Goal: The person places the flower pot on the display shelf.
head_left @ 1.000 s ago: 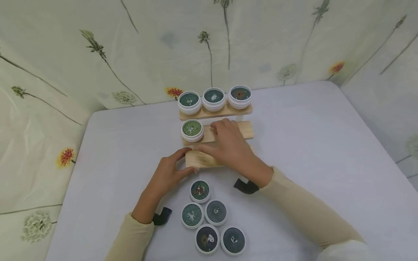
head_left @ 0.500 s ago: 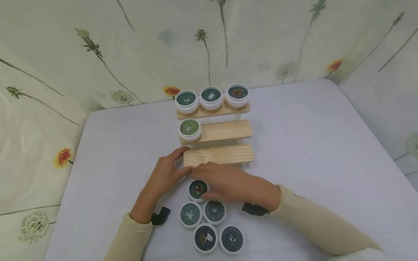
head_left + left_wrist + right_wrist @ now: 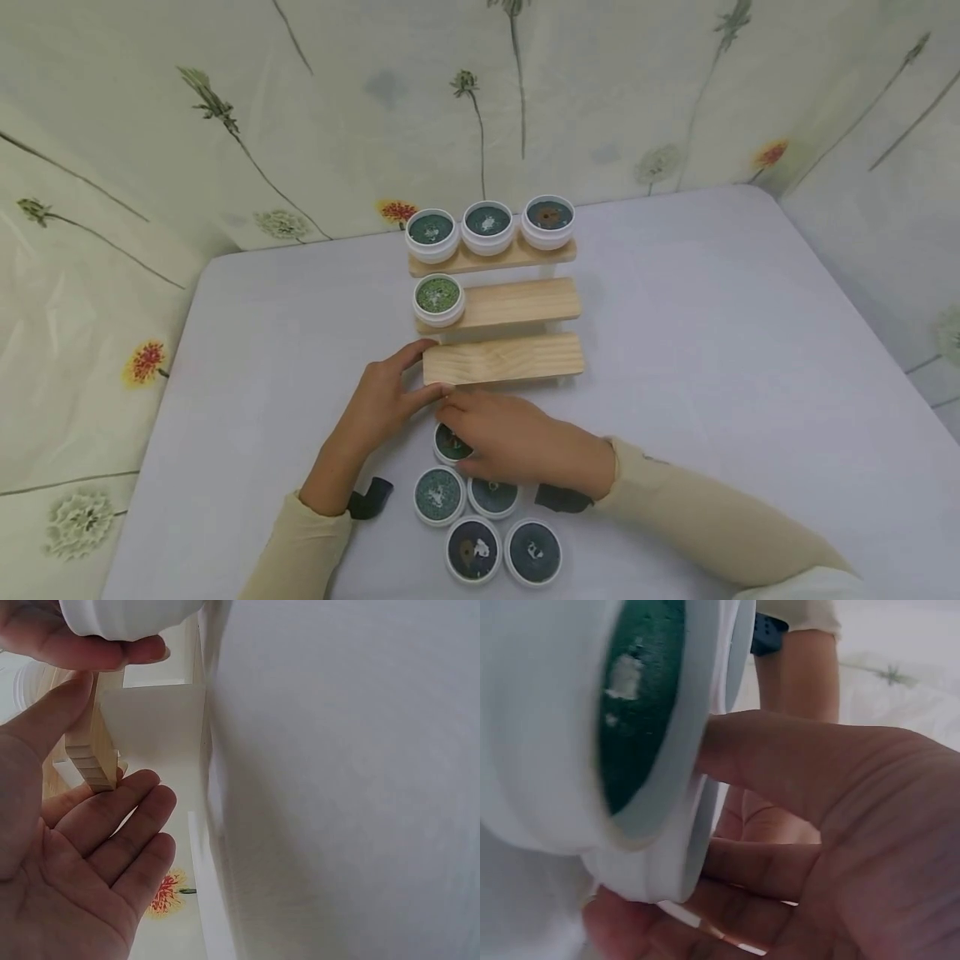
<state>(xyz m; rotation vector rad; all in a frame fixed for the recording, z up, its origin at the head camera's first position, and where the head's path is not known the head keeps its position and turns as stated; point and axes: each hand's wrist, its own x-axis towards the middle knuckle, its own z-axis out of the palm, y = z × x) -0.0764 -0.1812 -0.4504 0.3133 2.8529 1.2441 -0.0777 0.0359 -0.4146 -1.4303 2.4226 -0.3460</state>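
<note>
A tiered wooden rack (image 3: 506, 358) has three pale planks. My left hand (image 3: 378, 404) pinches the left end of its nearest plank; in the left wrist view the thumb and index finger (image 3: 82, 799) lie on opposite edges of the plank end (image 3: 91, 750), other fingers extended. My right hand (image 3: 517, 437) holds a small round white jar (image 3: 450, 442) with a dark green top, just in front of the rack. In the right wrist view its thumb (image 3: 765, 754) and fingers surround the jar (image 3: 652, 874), partly hidden by a nearer jar (image 3: 547, 735).
Several more white jars, including a speckled green one (image 3: 439, 495) and a dark one (image 3: 472, 550), stand near me. Three jars, one brown-marked (image 3: 548, 222), line the far plank. A light-green jar (image 3: 438, 298) sits at the middle plank's left. Behind the white-covered table (image 3: 712, 333) hangs a floral curtain (image 3: 570, 92).
My right hand has come back from above the rack's nearer planks, toward me, and now grips the nearest-to-rack loose jar. The left hand keeps its pinch on the plank.
</note>
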